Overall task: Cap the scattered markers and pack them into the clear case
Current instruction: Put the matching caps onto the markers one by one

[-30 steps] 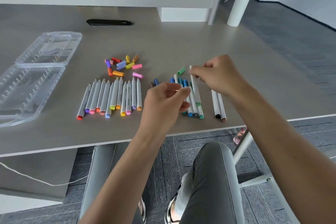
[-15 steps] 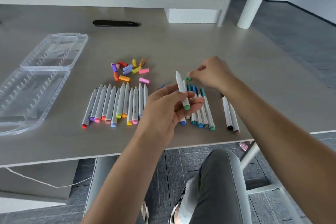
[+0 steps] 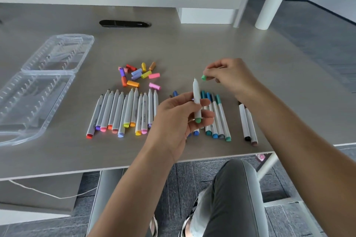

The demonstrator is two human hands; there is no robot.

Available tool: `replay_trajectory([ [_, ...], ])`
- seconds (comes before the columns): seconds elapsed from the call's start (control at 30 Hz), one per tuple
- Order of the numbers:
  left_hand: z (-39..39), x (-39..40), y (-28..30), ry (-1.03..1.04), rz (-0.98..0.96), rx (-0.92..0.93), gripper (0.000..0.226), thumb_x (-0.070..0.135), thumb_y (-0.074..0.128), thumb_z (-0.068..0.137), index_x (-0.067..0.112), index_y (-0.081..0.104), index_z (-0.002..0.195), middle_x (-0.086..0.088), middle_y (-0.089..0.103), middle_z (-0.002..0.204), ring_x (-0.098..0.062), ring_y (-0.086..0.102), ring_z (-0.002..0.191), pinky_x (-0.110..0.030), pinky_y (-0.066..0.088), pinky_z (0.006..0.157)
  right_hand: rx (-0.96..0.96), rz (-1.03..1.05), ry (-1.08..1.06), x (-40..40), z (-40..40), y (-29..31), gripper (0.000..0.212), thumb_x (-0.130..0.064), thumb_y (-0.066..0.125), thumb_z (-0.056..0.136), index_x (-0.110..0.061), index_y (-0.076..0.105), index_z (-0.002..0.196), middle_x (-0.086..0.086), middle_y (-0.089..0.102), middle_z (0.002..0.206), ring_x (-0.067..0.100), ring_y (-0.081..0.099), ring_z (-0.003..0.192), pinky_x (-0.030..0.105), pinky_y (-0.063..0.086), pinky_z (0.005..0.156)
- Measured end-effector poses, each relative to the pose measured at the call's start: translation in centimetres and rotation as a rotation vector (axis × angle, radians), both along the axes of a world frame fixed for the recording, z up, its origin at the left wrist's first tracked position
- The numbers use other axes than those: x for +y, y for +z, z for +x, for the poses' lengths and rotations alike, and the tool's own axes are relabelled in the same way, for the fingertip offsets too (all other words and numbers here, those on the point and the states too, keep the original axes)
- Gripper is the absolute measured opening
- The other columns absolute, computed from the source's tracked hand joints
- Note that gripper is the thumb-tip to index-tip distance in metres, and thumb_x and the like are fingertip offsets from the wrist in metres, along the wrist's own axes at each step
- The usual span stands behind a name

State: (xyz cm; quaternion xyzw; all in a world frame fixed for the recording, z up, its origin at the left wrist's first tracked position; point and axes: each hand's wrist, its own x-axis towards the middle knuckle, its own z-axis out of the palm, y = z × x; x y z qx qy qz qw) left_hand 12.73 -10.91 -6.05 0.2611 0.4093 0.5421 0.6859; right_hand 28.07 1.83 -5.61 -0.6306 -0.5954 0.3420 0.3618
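Green marker raised in my left hand, its cap now lifted off the desk in my right

My left hand [image 3: 179,115] grips the green marker [image 3: 196,100] upright, bare tip up; half a second ago it leaned and my right hand [image 3: 231,79] was down at the row, now it pinches the green cap [image 3: 204,77] just beside the tip. On the desk [image 3: 192,44]: twelve uncapped markers [image 3: 123,113] in a row left, five capped blue-green ones showing, two dark ones right, about twelve loose caps [image 3: 138,76] beyond. Barrel print unreadable. The clear case [image 3: 36,90] lies open far left
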Motion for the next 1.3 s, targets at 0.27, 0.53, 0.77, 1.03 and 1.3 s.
replay_trajectory([
  [0.27, 1.2, -0.4, -0.3, -0.068, -0.013, 0.034, 0.034, -0.011, 0.049, 0.096, 0.0, 0.064, 0.126, -0.018, 0.074, 0.096, -0.021, 0.063, 0.063, -0.028, 0.055, 0.057, 0.156, -0.187, 0.1, -2.2, 2.1, 1.0, 0.004, -0.025, 0.076, 0.092, -0.023, 0.078, 0.094, -0.005, 0.08, 0.089, 0.005, 0.056, 0.069, 0.025, 0.043, 0.066],
  [0.53, 2.4, -1.3, 0.0, -0.019, -0.04, 0.062, 0.027, -0.014, 0.048, 0.096, 0.003, 0.068, 0.105, -0.021, 0.073, 0.09, -0.017, 0.051, 0.06, -0.026, 0.044, 0.053, 0.117, -0.091, 0.124, -4.8, 2.6, 0.8, 0.007, -0.023, 0.077, 0.092, -0.021, 0.08, 0.097, -0.01, 0.077, 0.079, 0.003, 0.058, 0.066, 0.02, 0.046, 0.061],
  [0.77, 3.8, -1.4, 0.3, -0.064, 0.03, 0.165, 0.029, -0.01, 0.049, 0.097, -0.002, 0.068, 0.117, -0.023, 0.07, 0.095, -0.017, 0.053, 0.062, -0.027, 0.049, 0.056, 0.18, -0.011, 0.062, -6.8, 3.5, 1.1, 0.006, -0.016, 0.072, 0.096, -0.019, 0.077, 0.097, -0.007, 0.074, 0.08, 0.0, 0.057, 0.055, 0.015, 0.045, 0.052],
  [1.03, 3.2, -3.3, -0.4, 0.107, 0.382, 0.947, 0.018, 0.032, 0.059, 0.1, 0.026, 0.073, 0.109, 0.016, 0.072, 0.1, 0.005, 0.064, 0.095, -0.019, 0.05, 0.083, -0.182, 0.059, -0.039, -5.5, 5.5, 0.9, 0.006, -0.022, 0.076, 0.092, -0.017, 0.075, 0.093, 0.002, 0.072, 0.08, 0.017, 0.068, 0.067, 0.029, 0.06, 0.065],
  [1.3, 2.4, -3.9, -3.2, 0.189, 0.532, 1.455, 0.038, 0.032, 0.057, 0.1, 0.014, 0.061, 0.133, -0.001, 0.059, 0.131, -0.021, 0.049, 0.126, -0.04, 0.043, 0.104, -0.676, 0.245, -0.159, -7.3, 5.0, -0.4, 0.027, -0.042, 0.055, 0.101, -0.023, 0.073, 0.109, 0.001, 0.072, 0.101, 0.026, 0.067, 0.091, 0.032, 0.05, 0.074],
])
